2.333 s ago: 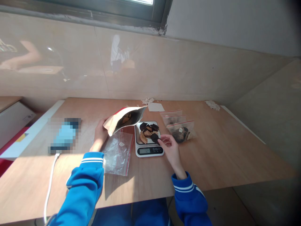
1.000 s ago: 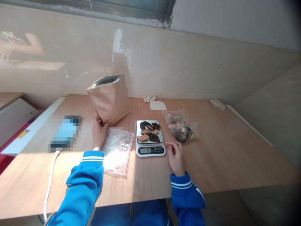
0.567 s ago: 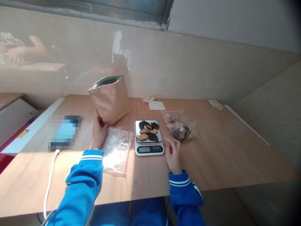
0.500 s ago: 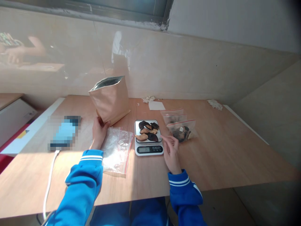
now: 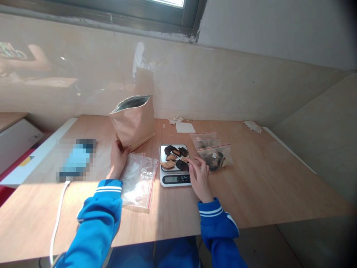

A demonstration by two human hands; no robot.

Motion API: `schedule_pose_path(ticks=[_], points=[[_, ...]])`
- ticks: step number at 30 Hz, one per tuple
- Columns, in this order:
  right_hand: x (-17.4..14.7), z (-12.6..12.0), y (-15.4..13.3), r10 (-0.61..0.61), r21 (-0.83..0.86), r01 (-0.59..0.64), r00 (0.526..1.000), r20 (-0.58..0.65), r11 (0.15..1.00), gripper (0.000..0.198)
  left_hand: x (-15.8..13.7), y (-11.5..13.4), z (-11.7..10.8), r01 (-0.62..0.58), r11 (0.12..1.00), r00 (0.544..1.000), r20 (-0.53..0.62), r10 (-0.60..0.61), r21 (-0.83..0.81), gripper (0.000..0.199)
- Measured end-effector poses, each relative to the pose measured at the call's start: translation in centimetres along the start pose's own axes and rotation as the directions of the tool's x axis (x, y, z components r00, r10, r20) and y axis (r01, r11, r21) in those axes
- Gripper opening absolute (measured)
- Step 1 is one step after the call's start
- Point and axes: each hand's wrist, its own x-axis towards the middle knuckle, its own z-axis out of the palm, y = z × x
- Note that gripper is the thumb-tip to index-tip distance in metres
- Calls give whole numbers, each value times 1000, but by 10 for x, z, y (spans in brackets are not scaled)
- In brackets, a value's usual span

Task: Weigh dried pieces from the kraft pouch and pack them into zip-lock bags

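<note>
Head camera view records two bare hands at a wooden table (image 5: 251, 186). Left hand (image 5: 118, 162) grips the lower left corner of a brown pouch (image 5: 134, 123), thumb at the front; the pouch stands on the table, tilted slightly, its mouth parted and its lining silvery. Right hand (image 5: 200, 176) has its fingers extended and loosely spread over the right edge of a white digital scale (image 5: 175, 185), with no piece seen in its grasp. Its index fingertip is at a dark slice (image 5: 182, 165); contact cannot be confirmed. Further dark and tan pieces rest on the pan, including a tan slice (image 5: 167, 164) at the near left. The display is lit; its digits are too small to read with certainty. A clear zip bag (image 5: 139, 184) lies flat between the left forearm and the scale. Filled zip bags (image 5: 214, 160) stand just beyond the right hand.
</note>
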Motion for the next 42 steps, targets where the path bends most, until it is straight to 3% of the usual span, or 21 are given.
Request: schedule_pose_path(ticks=[8, 14, 19, 23, 34, 39, 42], points=[[21, 15, 12, 112, 111, -107, 993, -39, 988, 28, 1, -1, 1, -3, 999, 1000, 6, 4, -54, 36], [27, 18, 12, 177, 173, -163, 982, -65, 971, 34, 2, -3, 2, -20, 997, 1000, 0, 20, -70, 35], [28, 13, 11, 119, 151, -104, 988, -94, 983, 36, 3, -7, 3, -43, 995, 999, 3, 43, -92, 35], [24, 7, 8, 62, 148, -38, 985, -158, 988, 31, 3, -7, 4, -35, 995, 999, 5, 35, -94, 34], [9, -9, 11, 97, 125, -60, 944, -314, 990, 27, 3, -6, 4, -3, 995, 1000, 18, 5, -97, 37], [-19, -8, 31, 112, 24, -110, 961, -252, 994, 34, 2, -3, 2, 23, 996, 1000, 23, -21, -89, 38], [-22, -16, 20, 108, 71, -91, 952, -287, 993, 28, 0, 1, 2, -9, 995, 999, 40, 13, -102, 41]])
